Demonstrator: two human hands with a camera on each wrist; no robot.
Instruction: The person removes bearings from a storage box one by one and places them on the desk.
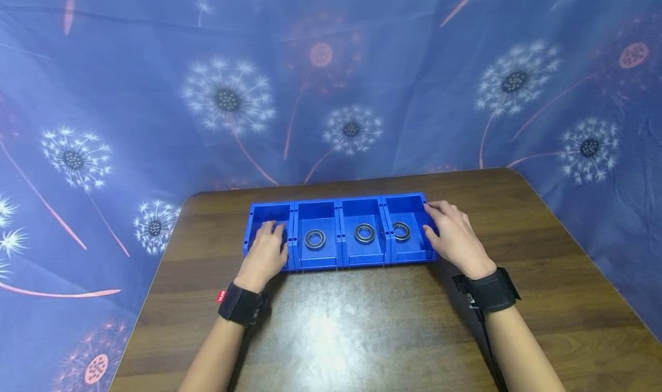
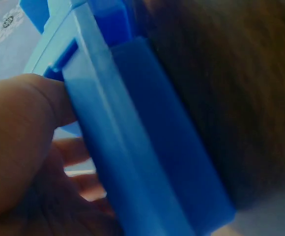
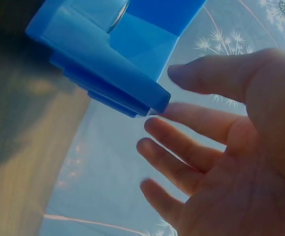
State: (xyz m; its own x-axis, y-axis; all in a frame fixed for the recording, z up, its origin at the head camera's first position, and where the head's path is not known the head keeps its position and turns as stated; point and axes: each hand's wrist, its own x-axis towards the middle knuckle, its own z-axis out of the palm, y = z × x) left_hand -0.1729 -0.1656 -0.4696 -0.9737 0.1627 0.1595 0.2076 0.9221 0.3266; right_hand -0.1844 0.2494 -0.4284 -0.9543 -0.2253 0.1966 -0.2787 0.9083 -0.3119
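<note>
A row of joined blue bins (image 1: 318,262) sits on the wooden table. Ball bearings lie flat in it: one bearing (image 1: 315,239) in the second bin from the left, another bearing (image 1: 364,234) in the third, and a further bearing (image 1: 400,231) by the left wall of the rightmost. My left hand (image 1: 265,254) reaches over the front of the leftmost bin (image 2: 128,142), fingers down inside; whatever lies beneath them is hidden. At the right end, my right hand (image 1: 457,237) is beside the outer wall, its fingers (image 3: 182,162) extended and apart, holding nothing.
The brown wooden table (image 1: 362,323) extends in front of the bins and to both sides. Close behind it hangs a blue dandelion-print cloth (image 1: 289,93). Black bands (image 1: 488,291) wrap both wrists, and a cable (image 1: 488,346) runs along the right forearm.
</note>
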